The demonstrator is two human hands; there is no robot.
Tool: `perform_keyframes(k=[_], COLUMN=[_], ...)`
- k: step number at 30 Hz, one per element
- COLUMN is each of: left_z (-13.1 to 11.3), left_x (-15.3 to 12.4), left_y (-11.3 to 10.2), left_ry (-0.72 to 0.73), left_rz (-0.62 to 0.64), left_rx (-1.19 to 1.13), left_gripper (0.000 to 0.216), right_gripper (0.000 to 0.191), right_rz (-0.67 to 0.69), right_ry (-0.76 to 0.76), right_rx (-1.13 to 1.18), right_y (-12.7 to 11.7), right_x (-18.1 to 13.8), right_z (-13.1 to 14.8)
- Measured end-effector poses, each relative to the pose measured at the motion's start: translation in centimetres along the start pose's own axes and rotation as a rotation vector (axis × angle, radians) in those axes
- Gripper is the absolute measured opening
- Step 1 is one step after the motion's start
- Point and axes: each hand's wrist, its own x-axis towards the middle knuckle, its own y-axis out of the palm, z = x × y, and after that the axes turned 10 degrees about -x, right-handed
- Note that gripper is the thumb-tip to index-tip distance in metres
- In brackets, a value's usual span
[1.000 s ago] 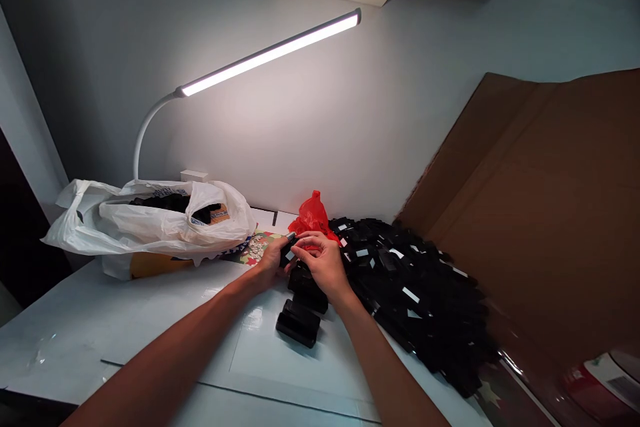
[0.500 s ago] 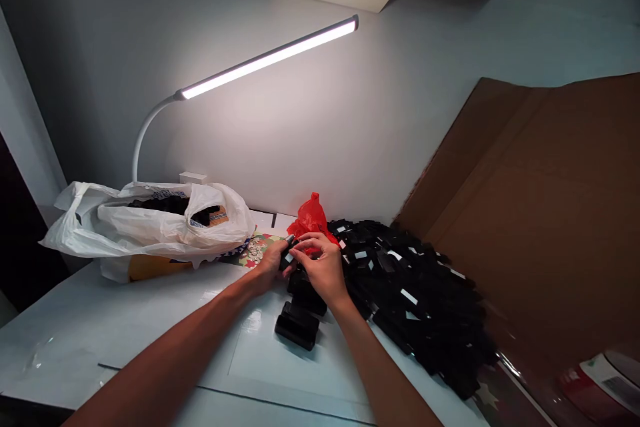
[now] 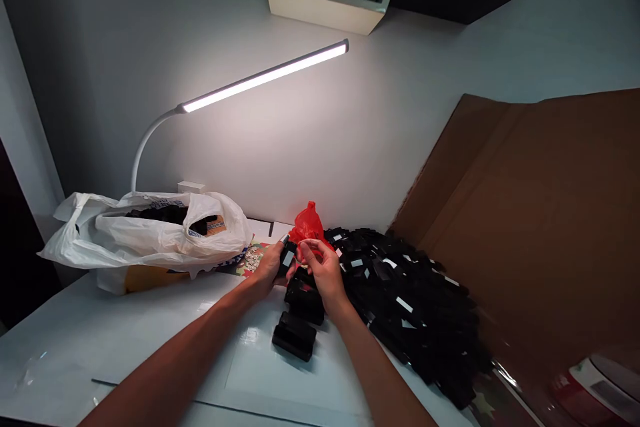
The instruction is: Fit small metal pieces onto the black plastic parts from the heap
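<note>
My left hand (image 3: 269, 269) is closed round a small black piece (image 3: 286, 263) with a pale label on its face. A slim grey tip sticks up by the left thumb; I cannot tell what it belongs to. Just right of the piece, my right hand (image 3: 325, 273) has thumb and forefinger pinched together, and anything between them is too small to make out. Under the hands sit several black blocks, stacked close (image 3: 305, 298), with one black block (image 3: 294, 336) nearer to me. A large heap of black pieces (image 3: 410, 300), some with white labels, spreads to the right.
A red plastic bag (image 3: 307, 221) stands behind my hands. At the left lies a white plastic bag (image 3: 150, 233) with dark things inside. A lit lamp (image 3: 265, 77) arches above the white table (image 3: 165, 320). A cardboard sheet (image 3: 540, 213) leans at the right, near a red-and-white container (image 3: 595, 390).
My right hand has drawn slightly away from the black piece, so its pale label shows more fully. The view has tilted up a little. The left hand keeps its hold.
</note>
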Motion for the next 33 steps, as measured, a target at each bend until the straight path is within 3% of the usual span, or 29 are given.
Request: perform_keyframes(k=[9,11,14,17,21,24,33], left_z=[-0.5,-0.2,-0.2,-0.9,-1.7,-1.5,-1.1], left_x=[0.1,0.2,0.4,0.5,0.6,0.6,0.5], left_y=[-2.3,-2.4,-2.3,-2.5,-3.3,-3.7,-3.4], left_ry=[0.023,0.002,-0.028,0.096,0.224,0.209,0.173], left_rz=[-0.192,-0.182,-0.139,-0.153,-0.222,-0.215,-0.218], left_rx=[-0.165,-0.168,-0.197,-0.279,-0.370,-0.414,-0.467], left_gripper=[0.042,0.045,0.046,0.044,0.044,0.042,0.014], right_gripper=[0.051,0.049,0.035,0.020,0.004,0.007,0.004], right_rz=[-0.112,-0.028,0.234,0.464,0.664,0.704,0.673], right_ry=[-0.018,0.019,0.006,-0.004,-0.021,-0.030,-0.030], right_rx=[-0.042,-0.063,-0.135,-0.211,-0.431,-0.507,-0.366], right_y=[-1.4,-1.7,-1.3,0.5,3.1,3.8,3.6], right_x=[0.9,2.4,4.9,6.3,5.7,4.5,2.6], right_z=[0.4,0.7,1.3,1.3,0.2,-0.7,-1.8])
